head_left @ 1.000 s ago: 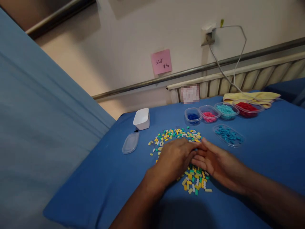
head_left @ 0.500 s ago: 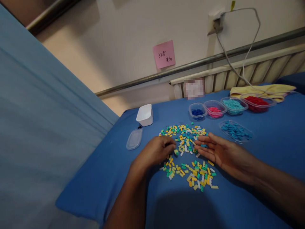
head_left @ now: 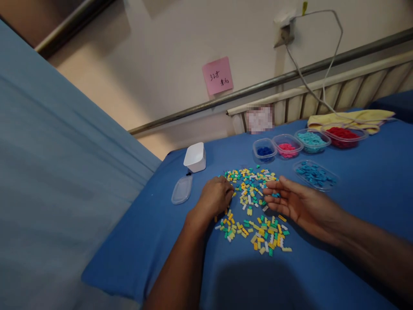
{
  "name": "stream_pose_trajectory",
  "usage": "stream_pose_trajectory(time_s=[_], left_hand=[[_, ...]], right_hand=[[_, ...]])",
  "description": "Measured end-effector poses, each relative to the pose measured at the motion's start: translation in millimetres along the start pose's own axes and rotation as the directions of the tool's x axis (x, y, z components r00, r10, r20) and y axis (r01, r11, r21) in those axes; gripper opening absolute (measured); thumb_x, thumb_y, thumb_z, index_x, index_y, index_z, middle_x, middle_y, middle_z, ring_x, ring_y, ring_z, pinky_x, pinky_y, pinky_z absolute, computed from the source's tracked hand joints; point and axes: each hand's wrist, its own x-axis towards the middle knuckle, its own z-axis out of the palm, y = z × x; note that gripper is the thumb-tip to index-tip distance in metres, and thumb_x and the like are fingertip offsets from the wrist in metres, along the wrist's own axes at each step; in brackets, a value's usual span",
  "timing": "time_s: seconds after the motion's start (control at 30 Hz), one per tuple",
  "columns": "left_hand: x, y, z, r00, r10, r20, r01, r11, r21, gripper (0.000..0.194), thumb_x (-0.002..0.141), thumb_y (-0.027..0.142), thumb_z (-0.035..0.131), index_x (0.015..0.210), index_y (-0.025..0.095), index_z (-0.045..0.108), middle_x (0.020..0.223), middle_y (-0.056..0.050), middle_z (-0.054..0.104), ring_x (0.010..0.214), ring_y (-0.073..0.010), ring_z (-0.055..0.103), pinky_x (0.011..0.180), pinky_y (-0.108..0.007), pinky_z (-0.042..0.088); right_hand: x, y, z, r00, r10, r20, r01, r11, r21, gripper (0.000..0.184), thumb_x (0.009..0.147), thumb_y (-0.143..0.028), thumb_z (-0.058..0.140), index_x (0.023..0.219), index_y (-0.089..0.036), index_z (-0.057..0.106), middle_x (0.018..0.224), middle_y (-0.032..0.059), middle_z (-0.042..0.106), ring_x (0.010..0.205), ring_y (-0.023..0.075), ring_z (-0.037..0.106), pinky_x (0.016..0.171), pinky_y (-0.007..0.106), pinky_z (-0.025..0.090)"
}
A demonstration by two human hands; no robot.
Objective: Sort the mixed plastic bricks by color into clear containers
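A scatter of small yellow, green, white and blue bricks (head_left: 254, 206) lies on the blue cloth (head_left: 355, 202). My left hand (head_left: 214, 199) rests palm down at the pile's left edge, fingers curled onto the bricks; what they pinch is hidden. My right hand (head_left: 297, 202) lies palm up at the pile's right side, fingers slightly cupped, with a couple of small blue bricks (head_left: 275, 195) on them.
Behind the pile stand clear tubs of dark blue (head_left: 264, 150), pink (head_left: 287, 147), light blue (head_left: 312, 139) and red bricks (head_left: 342, 133), plus a tray of blue bricks (head_left: 315, 174). A white cup (head_left: 195, 157) and a clear lid (head_left: 182, 189) sit left. A yellow cloth (head_left: 351, 117) lies far right.
The hands, together over the pile a second ago, have parted. My left hand slid to the pile's left edge; my right hand turned palm up with blue bricks on it.
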Motion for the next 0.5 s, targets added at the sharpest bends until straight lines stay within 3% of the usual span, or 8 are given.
stream_pose_trajectory(time_s=[0.2, 0.33, 0.4, 0.5], left_hand=[[-1.7, 6.5, -9.7, 0.997, -0.057, 0.051, 0.057, 0.998, 0.012, 0.020, 0.095, 0.019, 0.057, 0.081, 0.018, 0.072, 0.091, -0.011, 0.072, 0.087, -0.0257, 0.065, 0.078, -0.036, 0.046], [-5.1, 23.1, -18.4, 0.986, -0.161, -0.042, 0.152, 0.975, -0.162, 0.014, 0.097, 0.022, 0.057, 0.092, 0.018, 0.070, 0.092, -0.008, 0.074, 0.082, -0.0231, 0.065, 0.071, -0.034, 0.043], [-7.9, 38.4, -22.9, 0.984, -0.127, -0.125, 0.079, 0.940, -0.332, 0.014, 0.101, 0.026, 0.057, 0.099, 0.020, 0.070, 0.097, -0.006, 0.075, 0.085, -0.0205, 0.066, 0.074, -0.032, 0.045], [-10.4, 58.2, -26.5, 0.975, 0.088, -0.203, -0.175, 0.870, -0.461, 0.017, 0.105, 0.032, 0.061, 0.110, 0.021, 0.072, 0.108, -0.006, 0.076, 0.098, -0.0197, 0.068, 0.087, -0.031, 0.050]], right_hand=[[-0.1, 1.8, 0.1, 1.000, 0.008, 0.005, -0.008, 1.000, 0.005, 0.025, 0.103, -0.040, 0.071, 0.109, -0.017, 0.078, 0.112, 0.0120, 0.077, 0.094, 0.0202, 0.076, 0.085, 0.030, 0.068], [-1.0, 6.8, 1.1, 0.999, 0.044, 0.032, -0.044, 0.999, -0.006, 0.022, 0.102, -0.037, 0.073, 0.109, -0.016, 0.078, 0.110, 0.0118, 0.077, 0.091, 0.0187, 0.076, 0.085, 0.029, 0.068], [-2.4, 11.2, 3.2, 0.996, 0.072, 0.054, -0.072, 0.997, -0.001, 0.021, 0.103, -0.037, 0.073, 0.107, -0.016, 0.078, 0.111, 0.0122, 0.077, 0.094, 0.0189, 0.077, 0.089, 0.029, 0.068], [-3.7, 16.7, 4.8, 0.991, 0.100, 0.084, -0.105, 0.992, 0.066, 0.022, 0.106, -0.038, 0.067, 0.105, -0.018, 0.077, 0.113, 0.0119, 0.077, 0.102, 0.0199, 0.077, 0.101, 0.033, 0.066]])
